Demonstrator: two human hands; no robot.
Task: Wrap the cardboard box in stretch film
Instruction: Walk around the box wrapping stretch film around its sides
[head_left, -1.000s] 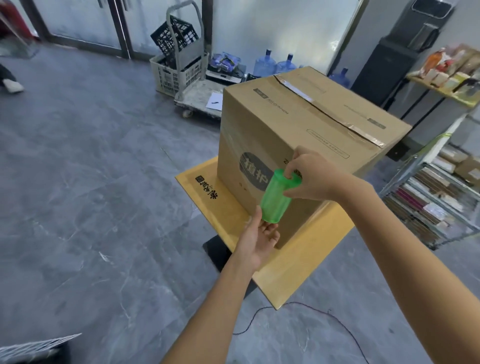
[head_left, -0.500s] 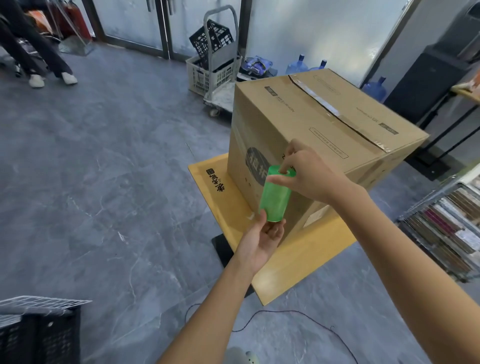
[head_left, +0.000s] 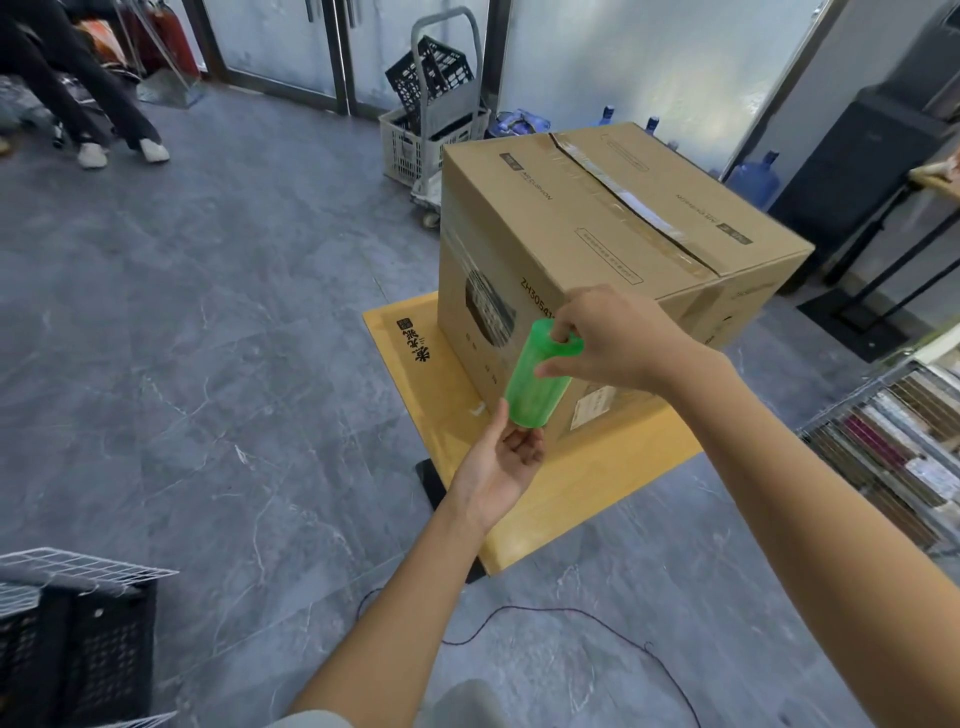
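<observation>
Head view, one entry per item.

1. Cardboard box (head_left: 597, 249): large, brown, top seam taped. It stands at 1 o'clock from centre on a flat yellow board (head_left: 571, 488) laid on the grey floor (head_left: 234, 364).
2. Roll of film (head_left: 535, 379): green, tilted, at centre, just beside the box's near corner.
3. Right hand (head_left: 618, 338): enters from 4 o'clock and pinches the roll's upper rim, one finger hooked into the open end.
4. Left hand (head_left: 498, 467): enters from 6 o'clock, palm up, fingers curled around the roll's lower end, thumb raised beside it.
5. Trolley (head_left: 441, 104) with baskets: 12 o'clock, behind the box.
6. Water bottles (head_left: 753, 176): 2 o'clock.
7. Wire shelf (head_left: 893, 447): 3 o'clock.
8. Black crate (head_left: 78, 639): 8 o'clock.
9. Thin cable (head_left: 571, 618): 6 o'clock, on the floor.
10. A person's legs (head_left: 104, 104): 10 o'clock, well apart.
</observation>
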